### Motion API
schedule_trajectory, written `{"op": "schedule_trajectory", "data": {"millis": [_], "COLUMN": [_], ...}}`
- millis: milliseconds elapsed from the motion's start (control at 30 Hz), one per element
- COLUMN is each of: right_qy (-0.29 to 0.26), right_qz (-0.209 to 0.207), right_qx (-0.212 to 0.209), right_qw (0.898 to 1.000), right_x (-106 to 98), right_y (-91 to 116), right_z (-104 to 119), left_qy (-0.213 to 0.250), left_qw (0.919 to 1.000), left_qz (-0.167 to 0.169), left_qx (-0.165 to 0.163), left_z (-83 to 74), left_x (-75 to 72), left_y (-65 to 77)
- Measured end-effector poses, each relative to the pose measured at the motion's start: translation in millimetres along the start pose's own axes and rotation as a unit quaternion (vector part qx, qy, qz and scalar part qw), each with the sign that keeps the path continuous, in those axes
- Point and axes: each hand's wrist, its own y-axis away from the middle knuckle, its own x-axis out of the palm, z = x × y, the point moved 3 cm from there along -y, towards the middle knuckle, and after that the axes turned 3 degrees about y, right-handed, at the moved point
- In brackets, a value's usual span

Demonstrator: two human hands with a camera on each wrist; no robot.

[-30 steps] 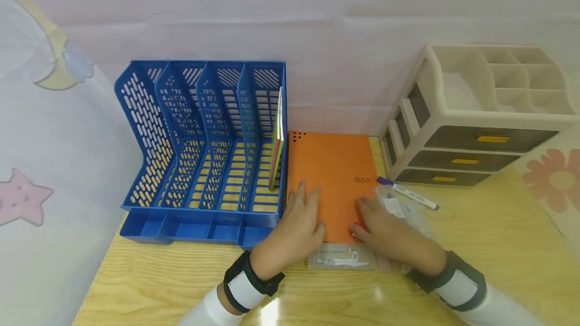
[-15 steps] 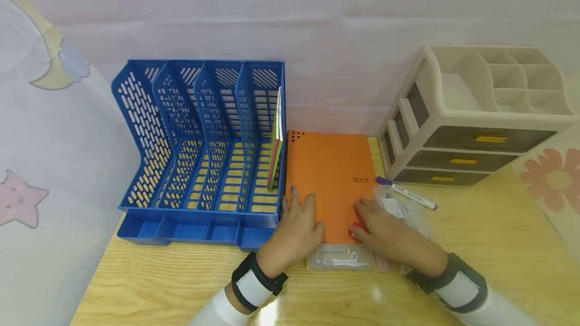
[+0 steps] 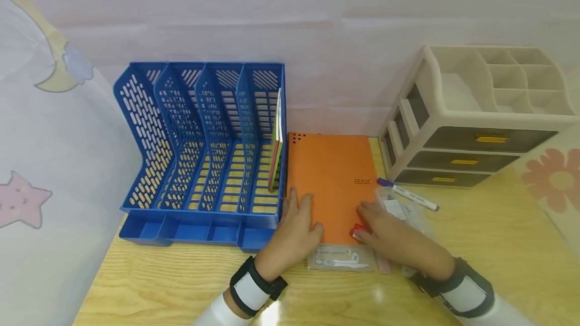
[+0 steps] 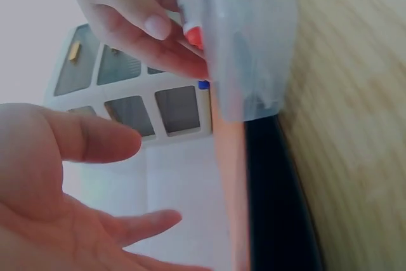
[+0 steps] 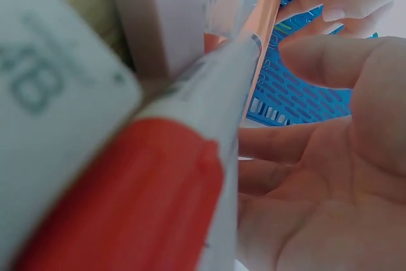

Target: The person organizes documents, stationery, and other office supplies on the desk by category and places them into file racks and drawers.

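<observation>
An orange book (image 3: 333, 165) marked RAY lies flat beside the blue file rack. My left hand (image 3: 295, 230) rests over its lower left part, fingers extended and spread, thumb apart. On its right side, my right hand (image 3: 385, 230) has its fingertips on the cover, fingers relaxed. A red-capped white marker (image 5: 146, 176) lies by my right hand; in the head view only its red end (image 3: 357, 231) shows beside the thumb. A clear plastic case (image 3: 342, 258) with small white tools lies at the book's near edge. Something dark (image 4: 279, 195) lies beneath the book in the left wrist view.
The blue file rack (image 3: 199, 210) on the left holds thin booklets (image 3: 277, 140) in its right slot. A beige drawer unit (image 3: 462, 119) stands at the back right. A purple-capped marker (image 3: 410, 195) and clear plastic packaging (image 3: 414, 220) lie right of the book. A white block marked 4B (image 5: 51, 87) shows close up.
My left hand has drawn slightly toward me along the book. My right hand has shifted slightly right, uncovering more of the red end. The book stays in place.
</observation>
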Motion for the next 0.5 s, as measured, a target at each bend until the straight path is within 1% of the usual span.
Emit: {"op": "schedule_trajectory", "data": {"millis": [100, 200, 367, 500], "right_qy": [0.009, 0.017, 0.028, 0.027], "right_qz": [0.001, -0.005, -0.019, -0.028], "right_qx": [0.000, -0.003, -0.011, -0.004], "right_qw": [1.000, 1.000, 0.999, 0.999], "right_x": [1.7, 2.9, 3.8, 5.0], "right_y": [1.4, 4.6, 12.5, 15.8], "right_z": [-1.0, -1.9, -2.4, -3.1], "left_qy": [0.009, 0.025, 0.054, 0.065], "left_qw": [0.9999, 0.9996, 0.9985, 0.9979], "left_qz": [-0.010, -0.014, -0.003, 0.002], "left_qx": [0.001, 0.000, -0.005, -0.005], "left_z": [1.9, 2.2, 2.8, 4.6], "left_x": [1.9, 2.2, 1.5, 1.8], "left_y": [-2.3, -3.7, -0.9, 1.1]}}
